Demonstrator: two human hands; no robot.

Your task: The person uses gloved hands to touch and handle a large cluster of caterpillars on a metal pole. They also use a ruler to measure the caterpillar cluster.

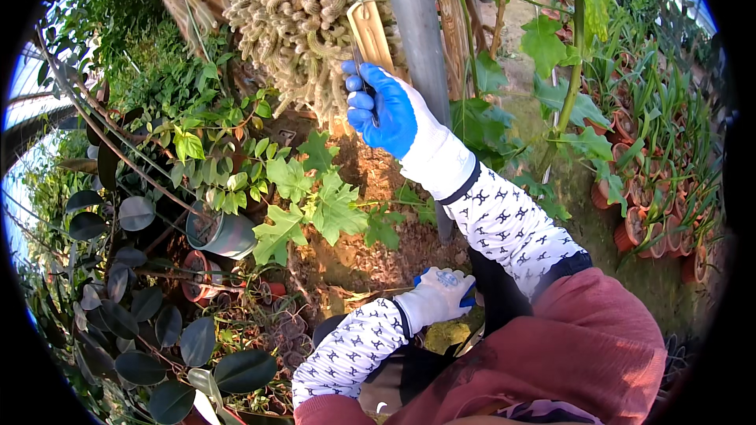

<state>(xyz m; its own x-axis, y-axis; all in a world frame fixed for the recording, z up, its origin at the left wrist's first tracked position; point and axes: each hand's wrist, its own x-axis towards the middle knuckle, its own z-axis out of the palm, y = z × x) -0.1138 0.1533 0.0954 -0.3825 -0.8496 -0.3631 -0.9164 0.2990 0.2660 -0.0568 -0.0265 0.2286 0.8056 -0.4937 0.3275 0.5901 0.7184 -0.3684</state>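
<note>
My right hand (pixel 384 109), in a white glove with a blue coated palm, is raised at the upper middle. Its fingers are curled around a thin dark metal tool, whose exact kind I cannot tell. Just behind the fingertips a tan, elongated tag or plate (pixel 370 32) hangs from a thin wire in front of a dense clump of cactus stems (pixel 295 6). Lower down, my left hand (pixel 443 295), gloved the same way, rests near my lap with the back of the hand up. Its fingers point down and are partly hidden, so whether it holds anything does not show.
A grey metal pole (pixel 419 29) stands right beside the raised hand. Lobed green leaves (pixel 333 206) spread over the soil below. A grey-green pot (pixel 221 233) and a terracotta pot (pixel 198 277) are at left, near dark broad leaves (pixel 245 370). Several potted plants (pixel 632 227) line the right.
</note>
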